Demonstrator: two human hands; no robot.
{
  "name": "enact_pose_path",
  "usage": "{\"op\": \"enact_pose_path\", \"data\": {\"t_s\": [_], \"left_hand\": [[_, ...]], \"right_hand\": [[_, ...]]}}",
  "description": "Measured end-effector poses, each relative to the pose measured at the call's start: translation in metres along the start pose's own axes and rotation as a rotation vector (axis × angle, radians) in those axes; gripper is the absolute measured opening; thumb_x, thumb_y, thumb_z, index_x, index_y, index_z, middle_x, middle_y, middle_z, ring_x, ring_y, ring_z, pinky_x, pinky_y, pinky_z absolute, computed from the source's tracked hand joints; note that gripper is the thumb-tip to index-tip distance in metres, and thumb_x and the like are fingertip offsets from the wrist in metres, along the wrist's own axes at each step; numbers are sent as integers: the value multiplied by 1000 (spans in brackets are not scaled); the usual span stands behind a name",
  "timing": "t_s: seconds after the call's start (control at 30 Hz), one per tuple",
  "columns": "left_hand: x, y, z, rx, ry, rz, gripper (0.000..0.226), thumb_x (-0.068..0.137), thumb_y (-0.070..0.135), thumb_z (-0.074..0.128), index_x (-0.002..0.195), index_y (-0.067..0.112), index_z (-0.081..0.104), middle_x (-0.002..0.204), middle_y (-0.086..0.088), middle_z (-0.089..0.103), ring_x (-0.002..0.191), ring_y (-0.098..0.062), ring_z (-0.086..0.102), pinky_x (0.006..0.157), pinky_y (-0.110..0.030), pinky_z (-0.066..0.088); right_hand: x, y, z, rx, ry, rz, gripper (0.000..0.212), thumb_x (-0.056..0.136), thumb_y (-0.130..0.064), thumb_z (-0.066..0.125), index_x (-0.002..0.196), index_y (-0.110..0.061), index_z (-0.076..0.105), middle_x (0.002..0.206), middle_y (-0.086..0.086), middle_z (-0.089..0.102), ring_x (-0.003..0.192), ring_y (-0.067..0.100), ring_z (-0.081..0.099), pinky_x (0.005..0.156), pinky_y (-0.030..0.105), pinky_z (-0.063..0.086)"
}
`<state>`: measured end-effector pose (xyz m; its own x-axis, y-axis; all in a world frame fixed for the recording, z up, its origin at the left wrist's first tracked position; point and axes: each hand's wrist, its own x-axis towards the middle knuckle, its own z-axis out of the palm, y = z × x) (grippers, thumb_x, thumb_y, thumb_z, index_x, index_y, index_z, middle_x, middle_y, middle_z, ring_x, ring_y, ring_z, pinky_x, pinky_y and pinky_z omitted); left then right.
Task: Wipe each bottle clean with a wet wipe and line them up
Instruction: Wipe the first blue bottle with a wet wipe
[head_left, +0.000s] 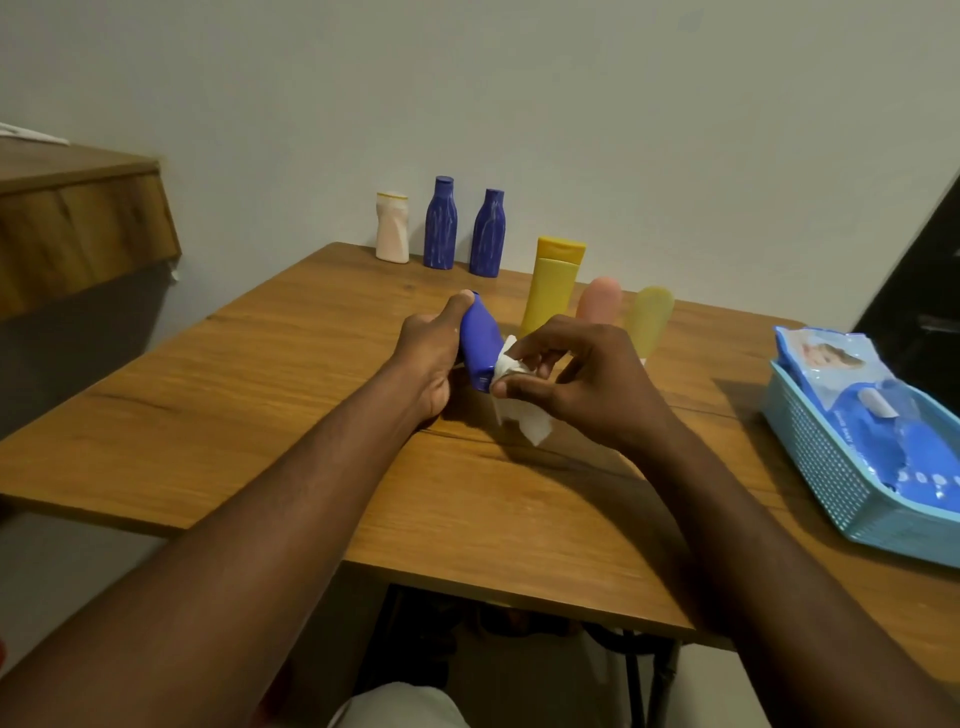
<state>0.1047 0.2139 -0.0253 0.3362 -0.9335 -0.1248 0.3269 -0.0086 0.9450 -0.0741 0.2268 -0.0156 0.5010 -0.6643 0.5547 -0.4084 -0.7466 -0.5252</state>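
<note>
White wet wipe (521, 418) pinched between the thumb and fingers of a person's right hand (582, 384) presses against the lower, nearer end of a held blue bottle (480, 338). The left hand (431, 358) grips that bottle around its body, thumb up by the far end, holding it tilted above the middle of the wooden table (260, 364). A loose tail of the wipe hangs below the fingers.

Just behind the hands stand a yellow bottle (550, 286), a pink bottle (600, 299) and a pale yellow bottle (649, 319). Along the table's far edge, by the wall, a white bottle (392, 228), a taller blue bottle (440, 226) and a second blue bottle (487, 234) stand upright in a row. At the right edge, a light blue basket (831, 483) holds a pack of wipes (841, 374).
</note>
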Motion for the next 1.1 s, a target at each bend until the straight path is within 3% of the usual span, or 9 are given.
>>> {"op": "enact_pose_path", "data": {"t_s": [0.2,0.37,0.5,0.6,0.8,1.1], "left_hand": [[-2,0,1,45,-5,-26,34,100,41,67,101,7,64,87,-11,72,73,-22,71,80,-42,63],[-2,4,-1,-32,18,-66,27,101,35,67,97,10,58,99,-14,71,97,-30,74,99,-50,60],[-3,5,-2,-45,31,-59,24,102,33,67,98,11,56,103,-14,68,99,-29,72,102,-50,58],[-3,4,-1,-32,39,-53,24,102,34,66,98,13,55,103,-13,68,99,-28,71,102,-49,59],[-3,3,1,10,56,-68,29,101,39,66,96,13,54,101,-12,71,100,-29,74,97,-49,61],[-6,8,0,-66,57,-91,23,103,30,66,95,12,53,97,-13,69,86,-25,73,97,-49,61]], "right_hand": [[2,-12,18,-61,50,-67,33,80,-45,80,101,-21,74,94,-7,65,82,9,63,67,30,57],[3,-8,5,-17,20,-31,28,81,-30,84,105,-17,77,99,-6,66,88,8,64,69,23,55],[2,-4,-1,-12,17,-2,24,82,-24,84,104,-18,77,98,-8,67,89,7,64,68,22,55],[2,-3,3,-22,45,-6,24,80,-27,85,101,-18,76,94,-8,66,85,8,64,66,21,53],[2,-13,17,-46,88,-46,33,76,-40,86,97,-18,74,93,-7,64,80,10,62,65,35,58],[2,-5,0,116,-47,47,30,86,-5,77,113,-17,77,108,-6,70,102,10,66,78,36,60]]}}
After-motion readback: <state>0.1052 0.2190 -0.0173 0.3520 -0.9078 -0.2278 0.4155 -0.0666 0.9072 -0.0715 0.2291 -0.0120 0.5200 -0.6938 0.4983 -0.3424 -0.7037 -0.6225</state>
